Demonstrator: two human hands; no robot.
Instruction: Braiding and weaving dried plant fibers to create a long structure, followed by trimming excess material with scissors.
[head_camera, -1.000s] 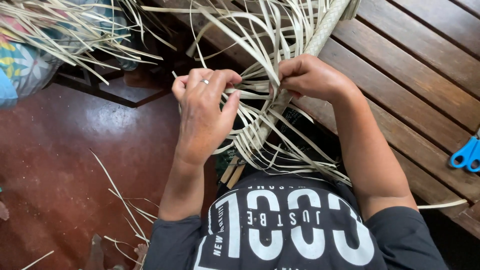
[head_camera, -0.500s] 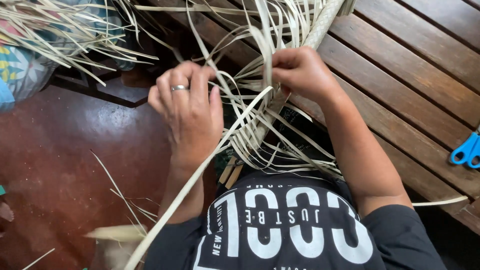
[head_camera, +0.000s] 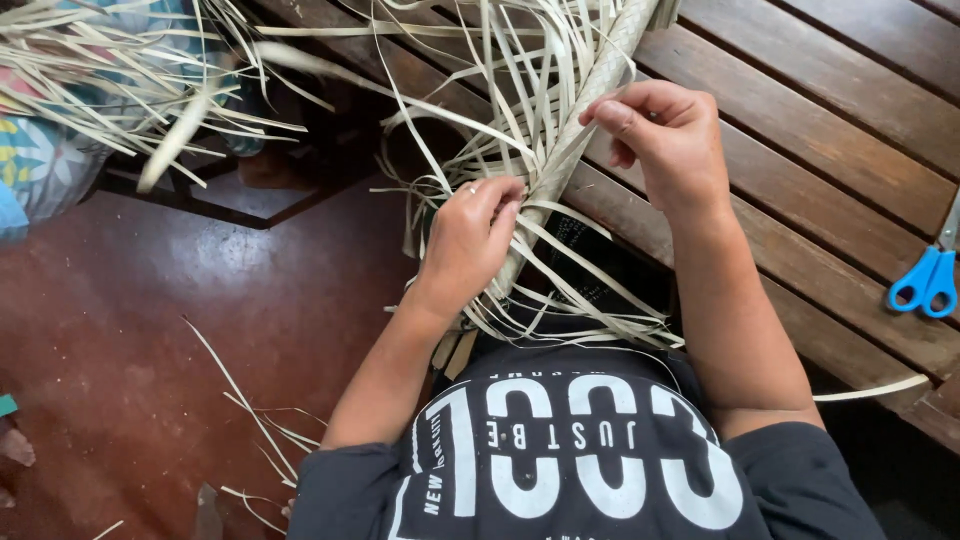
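**Two hands on a woven palm-leaf band**

While the wooden slatted bench (head_camera: 830, 130) fills the right side, a long woven band (head_camera: 590, 110) of pale leaf strips lies diagonally over its edge toward the person's lap. Loose strips (head_camera: 520, 90) spread from the band on both sides. The left hand (head_camera: 465, 245) is closed around the lower part of the band. The right hand (head_camera: 670, 135) pinches a thin strip beside the band, higher up. Blue-handled scissors (head_camera: 927, 282) lie on the bench, well apart.
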